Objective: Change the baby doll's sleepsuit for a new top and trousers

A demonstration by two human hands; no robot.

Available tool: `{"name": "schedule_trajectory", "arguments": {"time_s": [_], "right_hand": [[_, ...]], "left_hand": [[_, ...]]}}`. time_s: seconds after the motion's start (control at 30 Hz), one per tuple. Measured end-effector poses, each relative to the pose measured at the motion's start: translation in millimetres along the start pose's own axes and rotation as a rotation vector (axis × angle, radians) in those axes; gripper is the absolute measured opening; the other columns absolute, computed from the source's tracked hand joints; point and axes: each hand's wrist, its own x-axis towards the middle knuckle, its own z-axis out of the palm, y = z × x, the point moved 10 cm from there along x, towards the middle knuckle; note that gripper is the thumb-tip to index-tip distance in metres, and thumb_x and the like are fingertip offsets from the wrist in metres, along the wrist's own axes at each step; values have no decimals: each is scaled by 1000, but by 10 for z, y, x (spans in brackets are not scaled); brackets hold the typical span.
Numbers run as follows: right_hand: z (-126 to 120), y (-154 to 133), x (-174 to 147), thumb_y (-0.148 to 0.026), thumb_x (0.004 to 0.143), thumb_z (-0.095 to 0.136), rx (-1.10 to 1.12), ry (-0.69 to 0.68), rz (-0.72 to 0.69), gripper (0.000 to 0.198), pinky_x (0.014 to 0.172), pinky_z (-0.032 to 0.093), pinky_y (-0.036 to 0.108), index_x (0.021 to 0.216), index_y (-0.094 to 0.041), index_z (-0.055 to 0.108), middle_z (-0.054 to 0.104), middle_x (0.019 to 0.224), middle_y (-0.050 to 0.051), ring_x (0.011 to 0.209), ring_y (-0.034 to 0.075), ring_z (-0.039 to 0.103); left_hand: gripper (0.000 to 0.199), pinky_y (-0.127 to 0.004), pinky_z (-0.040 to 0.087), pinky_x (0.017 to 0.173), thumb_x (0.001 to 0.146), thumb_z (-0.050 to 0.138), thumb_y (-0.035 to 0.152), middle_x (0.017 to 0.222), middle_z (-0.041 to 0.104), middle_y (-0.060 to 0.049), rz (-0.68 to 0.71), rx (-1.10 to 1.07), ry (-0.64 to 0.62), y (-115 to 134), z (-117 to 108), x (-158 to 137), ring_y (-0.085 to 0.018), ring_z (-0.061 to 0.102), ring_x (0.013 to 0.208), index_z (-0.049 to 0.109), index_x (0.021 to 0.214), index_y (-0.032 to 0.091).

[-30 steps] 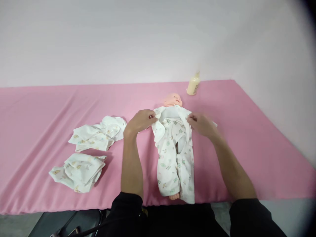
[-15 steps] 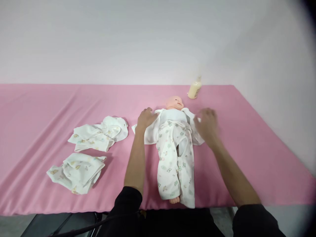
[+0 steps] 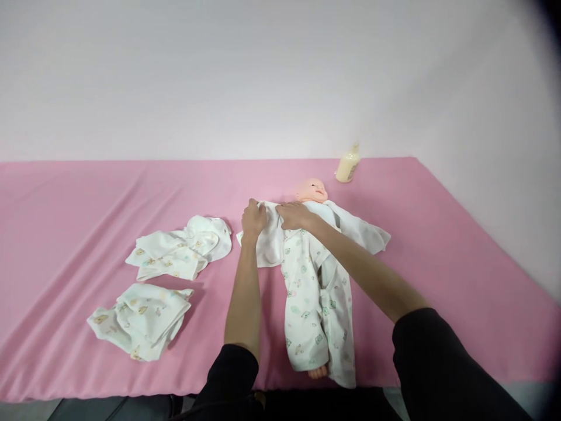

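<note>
A baby doll [image 3: 312,190] lies on its back, its head toward the wall. It wears a white open-fronted baby shirt [image 3: 360,229] and printed baby trousers [image 3: 305,304]; one foot shows below a trouser leg. My left hand [image 3: 254,218] is closed on the shirt's left-side sleeve. My right hand [image 3: 293,215] has crossed over the doll's chest and grips the shirt near that sleeve's shoulder, its fingertips partly hidden. On the right, the other sleeve lies spread out flat.
Two folded, printed white baby garments, an upper one [image 3: 179,248] and a lower one [image 3: 144,318], lie to the left on the pink cloth [image 3: 56,245]. A pump bottle [image 3: 348,165] of pale yellow liquid stands beyond the doll's head. A wall [image 3: 197,82] rises behind the table.
My right hand has moved left from the right sleeve across the doll's chest to the other shoulder. My left hand has closed on the sleeve. The right sleeve now lies extended outward.
</note>
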Motion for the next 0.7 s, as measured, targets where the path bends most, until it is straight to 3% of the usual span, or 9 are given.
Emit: {"name": "schedule_trajectory", "arguments": {"time_s": [0.27,0.4,0.5,0.6,0.7], "right_hand": [[66,48,183,-25,78,68,3,-120,34,39,108,35,50,116,-14,62,65,125,16,128,36,49],[99,83,209,-29,77,70,-1,-109,32,51,107,37,48,125,-17,60,60,132,14,124,34,51],[125,109,233,-24,74,70,-25,-84,43,57,105,36,48,129,-18,58,56,135,15,125,35,49],[123,123,235,-23,77,66,-51,-50,38,56,105,35,50,132,-18,56,54,137,16,127,36,47],[84,143,184,-24,78,66,-58,-30,15,51,102,37,49,128,-18,57,54,136,16,124,35,48]], "left_hand": [[23,-34,44,86,94,44,36,111,67,-12,8,-128,38,71,-44,-11,-25,62,106,52,107,20],[42,-27,46,81,83,64,48,120,64,-11,-1,-317,-160,10,61,-44,-20,62,104,55,112,17],[45,-24,43,69,76,72,50,103,67,-7,16,-298,-288,-18,132,-91,-17,61,87,60,103,17],[25,-23,35,59,79,69,40,77,60,-1,61,-235,-309,-66,112,-90,-12,52,68,59,81,17],[26,-23,30,56,80,67,37,68,51,2,31,-207,-297,-235,61,-49,-10,44,61,54,71,17]]}}
